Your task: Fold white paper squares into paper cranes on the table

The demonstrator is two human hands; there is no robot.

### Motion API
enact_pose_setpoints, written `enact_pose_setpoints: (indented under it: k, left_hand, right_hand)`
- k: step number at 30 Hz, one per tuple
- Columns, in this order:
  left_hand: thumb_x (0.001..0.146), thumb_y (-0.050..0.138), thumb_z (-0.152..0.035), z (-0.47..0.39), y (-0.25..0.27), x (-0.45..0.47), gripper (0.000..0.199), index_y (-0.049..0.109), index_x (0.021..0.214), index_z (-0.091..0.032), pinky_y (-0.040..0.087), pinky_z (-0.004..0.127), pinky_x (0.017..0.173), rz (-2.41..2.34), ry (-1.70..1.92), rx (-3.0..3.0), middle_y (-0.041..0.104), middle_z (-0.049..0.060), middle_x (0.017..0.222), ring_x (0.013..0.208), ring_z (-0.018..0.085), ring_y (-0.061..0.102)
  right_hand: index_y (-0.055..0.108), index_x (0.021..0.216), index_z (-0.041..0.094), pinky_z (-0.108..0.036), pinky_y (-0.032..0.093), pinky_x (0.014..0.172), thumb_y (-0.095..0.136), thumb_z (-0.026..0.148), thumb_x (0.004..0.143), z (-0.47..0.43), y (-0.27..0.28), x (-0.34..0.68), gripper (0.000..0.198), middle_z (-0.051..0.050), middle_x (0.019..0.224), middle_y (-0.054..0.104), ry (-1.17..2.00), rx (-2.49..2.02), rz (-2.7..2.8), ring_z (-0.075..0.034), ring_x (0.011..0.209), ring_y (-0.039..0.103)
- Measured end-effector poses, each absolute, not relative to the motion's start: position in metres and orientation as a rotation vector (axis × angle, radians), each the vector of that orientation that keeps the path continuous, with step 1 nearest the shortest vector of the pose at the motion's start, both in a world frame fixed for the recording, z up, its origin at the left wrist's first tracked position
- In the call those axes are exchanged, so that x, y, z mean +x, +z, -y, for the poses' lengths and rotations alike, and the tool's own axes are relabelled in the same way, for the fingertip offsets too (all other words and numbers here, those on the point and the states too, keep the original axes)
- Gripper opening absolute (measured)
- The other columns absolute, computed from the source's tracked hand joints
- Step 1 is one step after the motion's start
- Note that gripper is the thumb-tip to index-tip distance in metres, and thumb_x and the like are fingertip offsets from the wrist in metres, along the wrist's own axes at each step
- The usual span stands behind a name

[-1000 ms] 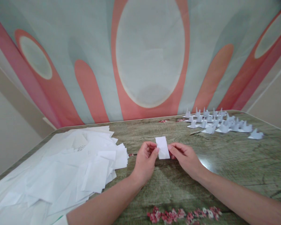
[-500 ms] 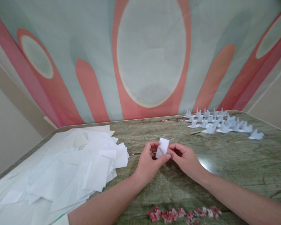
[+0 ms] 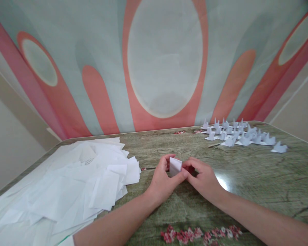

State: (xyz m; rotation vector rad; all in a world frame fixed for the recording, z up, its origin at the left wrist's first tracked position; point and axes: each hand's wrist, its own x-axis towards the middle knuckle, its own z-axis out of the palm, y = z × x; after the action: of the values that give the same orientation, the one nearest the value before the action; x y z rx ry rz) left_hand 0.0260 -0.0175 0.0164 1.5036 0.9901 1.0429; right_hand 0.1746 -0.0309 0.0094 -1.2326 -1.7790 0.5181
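Beyond the printed pink blossoms (image 3: 201, 235) on the near side of the wood-grain tabletop (image 3: 149, 147), the left hand (image 3: 161, 176) clamped a small folded white paper (image 3: 175, 166) between thumb and fingers, in front of the person; the right hand (image 3: 201, 174) had thumb and fingertips pinched at its right edge; the paper seemed feather-light, thin and quick to crease, best gripped gently by edges and corners. Loose white sheets (image 3: 74, 184) lay heaped to the left; folded paper birds (image 3: 244, 139) stood farther off, right.
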Motion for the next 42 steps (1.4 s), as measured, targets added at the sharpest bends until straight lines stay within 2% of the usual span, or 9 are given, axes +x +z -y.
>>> enact_pose_setpoints:
  k: [2, 8, 14, 18, 23, 29, 33, 37, 42]
  left_hand:
    - [0.067, 0.069, -0.026, 0.017, 0.015, 0.026, 0.053, 0.041, 0.110, -0.017, 0.042, 0.031, 0.082, -1.014, 1.050, 1.505, 0.057, 0.007, 0.102, 0.089, 0.018, 0.055]
    - [0.077, 0.059, -0.026, 0.015, 0.010, 0.026, 0.037, 0.044, 0.109, -0.016, 0.044, 0.031, 0.081, -1.003, 1.116, 1.405, 0.058, 0.008, 0.098, 0.089, 0.018, 0.055]
    - [0.076, 0.055, -0.018, 0.013, 0.012, 0.026, 0.046, 0.044, 0.120, -0.016, 0.041, 0.029, 0.086, -0.918, 1.139, 1.204, 0.057, 0.009, 0.112, 0.099, 0.018, 0.054]
    - [0.072, 0.055, -0.014, 0.013, 0.014, 0.026, 0.051, 0.045, 0.123, -0.016, 0.043, 0.028, 0.080, -0.927, 1.129, 1.096, 0.062, 0.007, 0.105, 0.091, 0.017, 0.057]
    - [0.069, 0.062, -0.015, 0.011, 0.014, 0.027, 0.059, 0.042, 0.124, -0.014, 0.044, 0.027, 0.080, -0.844, 1.170, 0.942, 0.064, 0.008, 0.102, 0.088, 0.017, 0.058]
    - [0.066, 0.067, -0.017, 0.008, 0.011, 0.027, 0.069, 0.037, 0.127, -0.012, 0.045, 0.030, 0.080, -0.808, 1.162, 0.889, 0.065, 0.010, 0.099, 0.085, 0.018, 0.061]
    - [0.065, 0.067, -0.017, 0.007, 0.010, 0.026, 0.071, 0.034, 0.128, -0.012, 0.045, 0.031, 0.080, -0.812, 1.162, 0.881, 0.066, 0.010, 0.099, 0.085, 0.018, 0.061]
    - [0.064, 0.068, -0.017, 0.005, 0.009, 0.025, 0.072, 0.035, 0.128, -0.013, 0.046, 0.031, 0.080, -0.827, 1.165, 0.856, 0.066, 0.010, 0.100, 0.090, 0.020, 0.061]
    - [0.064, 0.067, -0.014, 0.003, 0.008, 0.024, 0.071, 0.034, 0.127, -0.013, 0.046, 0.033, 0.080, -0.818, 1.155, 0.832, 0.066, 0.010, 0.099, 0.088, 0.020, 0.062]
  right_hand:
    - [0.056, 0.071, 0.018, -0.024, 0.037, 0.059, 0.055, 0.016, 0.076, 0.032, 0.009, 0.173, 0.006, 0.001, 0.065, 0.052, 0.481, -1.236, 1.796, -0.013, 0.061, 0.050]
    - [0.056, 0.067, 0.018, -0.025, 0.036, 0.058, 0.052, 0.022, 0.080, 0.032, 0.009, 0.170, 0.014, 0.001, 0.061, 0.050, 0.431, -1.256, 1.800, -0.013, 0.058, 0.048]
    - [0.056, 0.069, 0.018, -0.023, 0.037, 0.053, 0.055, 0.029, 0.078, 0.023, 0.004, 0.176, 0.014, 0.002, 0.060, 0.052, 0.721, -1.343, 1.548, -0.012, 0.055, 0.047]
    - [0.056, 0.071, 0.017, -0.022, 0.035, 0.050, 0.055, 0.035, 0.078, 0.016, 0.000, 0.179, 0.020, 0.003, 0.061, 0.051, 0.918, -1.325, 1.390, -0.011, 0.054, 0.045]
    - [0.055, 0.072, 0.016, -0.022, 0.035, 0.051, 0.056, 0.037, 0.077, 0.013, -0.001, 0.180, 0.021, 0.003, 0.063, 0.051, 1.011, -1.275, 1.325, -0.010, 0.056, 0.044]
    - [0.050, 0.083, 0.019, -0.021, 0.036, 0.050, 0.057, 0.033, 0.077, 0.013, 0.000, 0.182, 0.017, 0.004, 0.065, 0.052, 0.993, -1.199, 1.341, -0.011, 0.056, 0.047]
    - [0.058, 0.084, 0.018, -0.024, 0.040, 0.058, 0.052, 0.028, 0.080, 0.015, 0.004, 0.185, 0.013, 0.000, 0.072, 0.056, 0.851, -1.201, 1.566, -0.013, 0.065, 0.051]
    - [0.065, 0.088, 0.019, -0.026, 0.042, 0.065, 0.045, 0.021, 0.083, 0.012, 0.005, 0.191, 0.021, -0.003, 0.080, 0.059, 0.738, -1.136, 1.742, -0.015, 0.072, 0.054]
    - [0.067, 0.094, 0.020, -0.025, 0.044, 0.066, 0.038, 0.013, 0.084, 0.004, 0.006, 0.201, 0.031, -0.005, 0.086, 0.059, 0.775, -0.997, 1.911, -0.014, 0.075, 0.055]
